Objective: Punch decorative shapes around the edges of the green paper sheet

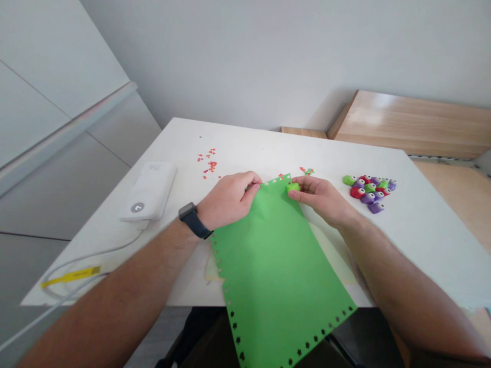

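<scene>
a white device [150, 189], pale cable [105, 251] and 1 yellow tag [71, 276] lie left; wooden furniture [416, 122] stands right.

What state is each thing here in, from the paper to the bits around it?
Green sheet: held, holes along top, left and bottom edges.
Left hand: pinching the sheet's top edge.
Right hand: closed on the green punch.
Green punch: held at the sheet's far right corner.
Other punches: clustered, unheld.
Orange paper bits: scattered loose.
Watch: worn, screen dark.
White device: lying unheld.
</scene>
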Tool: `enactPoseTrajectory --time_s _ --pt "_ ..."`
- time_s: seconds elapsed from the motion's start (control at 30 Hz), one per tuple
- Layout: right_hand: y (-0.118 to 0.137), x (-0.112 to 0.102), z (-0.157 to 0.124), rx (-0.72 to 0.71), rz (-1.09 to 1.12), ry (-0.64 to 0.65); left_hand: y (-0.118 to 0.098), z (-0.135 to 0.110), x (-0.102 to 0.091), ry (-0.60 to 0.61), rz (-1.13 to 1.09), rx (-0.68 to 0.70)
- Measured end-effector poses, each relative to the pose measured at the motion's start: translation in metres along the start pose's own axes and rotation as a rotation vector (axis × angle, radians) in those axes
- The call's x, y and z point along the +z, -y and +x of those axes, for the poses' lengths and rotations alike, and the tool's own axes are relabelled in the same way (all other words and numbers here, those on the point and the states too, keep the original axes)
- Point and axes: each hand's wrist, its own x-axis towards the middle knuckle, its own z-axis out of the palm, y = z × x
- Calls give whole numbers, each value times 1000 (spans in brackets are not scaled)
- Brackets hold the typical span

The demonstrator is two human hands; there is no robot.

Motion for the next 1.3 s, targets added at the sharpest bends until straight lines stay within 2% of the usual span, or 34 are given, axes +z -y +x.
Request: enactPoseTrajectory --time_s 1.1,1.3 --pt "1 5 0 -40 -193 -32 -2 0 0 13 0 2" --pt "-6 3 4 -51 -230 -54 -2 0 1 9 10 1"
